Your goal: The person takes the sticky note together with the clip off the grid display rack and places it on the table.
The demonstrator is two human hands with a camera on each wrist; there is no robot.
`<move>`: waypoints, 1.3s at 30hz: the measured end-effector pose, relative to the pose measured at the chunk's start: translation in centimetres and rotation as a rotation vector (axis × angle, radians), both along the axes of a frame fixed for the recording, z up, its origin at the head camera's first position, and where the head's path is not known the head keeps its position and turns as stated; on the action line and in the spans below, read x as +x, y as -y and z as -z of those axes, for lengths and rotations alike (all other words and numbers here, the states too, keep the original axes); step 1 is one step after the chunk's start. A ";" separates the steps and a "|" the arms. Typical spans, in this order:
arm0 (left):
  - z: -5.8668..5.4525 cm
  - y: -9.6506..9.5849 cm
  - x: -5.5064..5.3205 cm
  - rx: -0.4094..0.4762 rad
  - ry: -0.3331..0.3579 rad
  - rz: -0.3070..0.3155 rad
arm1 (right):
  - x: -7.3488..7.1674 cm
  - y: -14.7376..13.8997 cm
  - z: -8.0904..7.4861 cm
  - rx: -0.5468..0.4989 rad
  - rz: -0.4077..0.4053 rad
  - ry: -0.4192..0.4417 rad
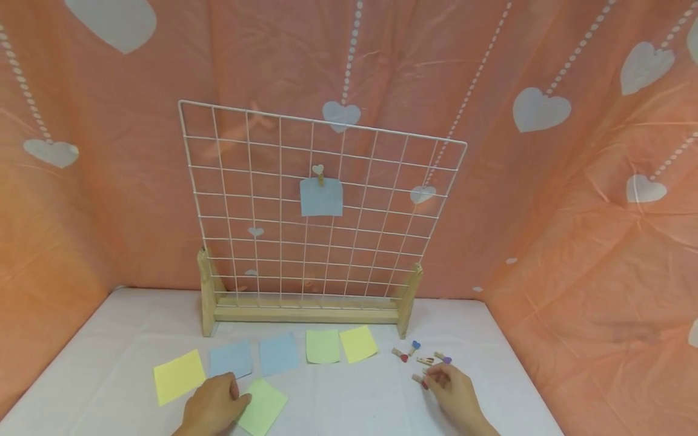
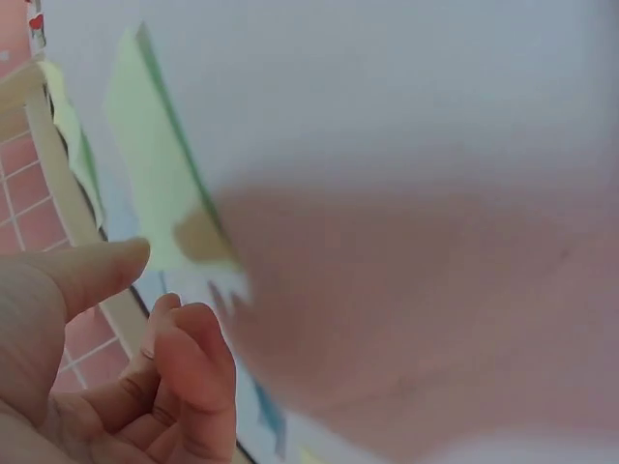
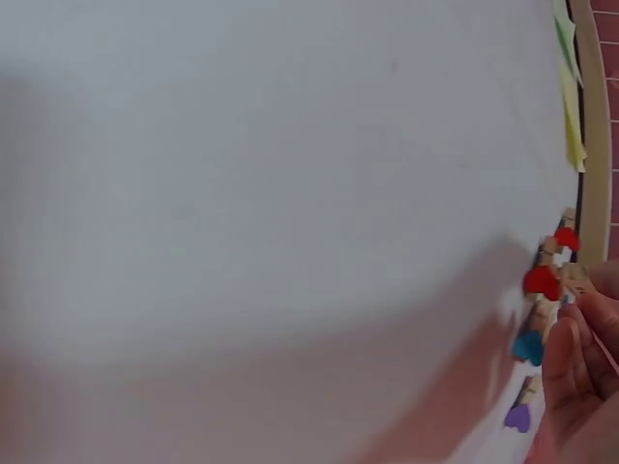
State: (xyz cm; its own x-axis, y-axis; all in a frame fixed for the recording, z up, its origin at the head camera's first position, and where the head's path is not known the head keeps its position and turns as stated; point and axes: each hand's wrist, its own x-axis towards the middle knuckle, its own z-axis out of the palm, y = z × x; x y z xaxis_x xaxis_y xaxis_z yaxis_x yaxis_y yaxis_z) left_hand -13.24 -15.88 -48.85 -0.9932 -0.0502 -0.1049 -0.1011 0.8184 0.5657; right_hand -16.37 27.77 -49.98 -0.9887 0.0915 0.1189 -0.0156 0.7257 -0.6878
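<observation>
My left hand (image 1: 214,401) hovers by a green sticky note (image 1: 264,407), thumb near its left edge. In the left wrist view, the thumb stands apart from the loosely curled fingers, and nothing is between them; the green note (image 2: 160,155) lies beyond. My right hand (image 1: 455,390) is at a group of small wooden clothespins with heart tops. Its fingertips pinch a clothespin (image 3: 577,277), partly hidden by the fingers. Around it lie clothespins with a red heart (image 3: 542,282), a blue heart (image 3: 528,347) and a purple heart (image 3: 518,418).
A white wire grid (image 1: 264,212) stands in a wooden base (image 1: 305,314) behind the notes. On it, a heart clothespin (image 1: 320,175) holds a blue note (image 1: 322,198). Yellow (image 1: 179,376), blue (image 1: 279,354) and green (image 1: 323,347) notes lie along the table's far side.
</observation>
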 end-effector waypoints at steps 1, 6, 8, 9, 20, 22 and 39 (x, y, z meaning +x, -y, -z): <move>-0.2 0.1 0.0 0.005 -0.011 -0.004 | -0.2 0.1 -0.3 0.002 -0.003 -0.013; -1.3 0.3 -0.5 0.029 -0.067 -0.017 | -1.3 1.1 -1.7 0.022 -0.020 -0.080; -1.8 0.4 -0.7 0.038 -0.078 -0.024 | -1.7 1.6 -2.1 0.028 -0.036 -0.097; -2.0 0.6 -0.9 0.039 -0.086 -0.026 | -1.9 1.8 -2.4 0.026 -0.043 -0.100; -5.6 1.2 -3.6 0.087 -0.239 -0.055 | -5.1 4.9 -6.5 -0.039 -0.120 -0.259; -6.3 1.2 -4.2 0.106 -0.257 -0.069 | -5.6 5.4 -7.3 -0.036 -0.130 -0.279; -10.0 0.1 -6.9 0.231 -0.412 -0.090 | -8.2 7.9 -11.7 -0.101 -0.199 -0.342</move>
State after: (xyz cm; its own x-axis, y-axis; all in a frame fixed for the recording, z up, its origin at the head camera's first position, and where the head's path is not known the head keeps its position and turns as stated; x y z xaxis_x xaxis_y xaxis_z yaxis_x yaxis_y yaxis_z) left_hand -20.11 -16.00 -38.83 -0.9472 -0.1598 0.2778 0.1047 0.6651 0.7394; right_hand -24.54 19.84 -38.27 -0.8931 -0.0692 0.4445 -0.3892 0.6143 -0.6864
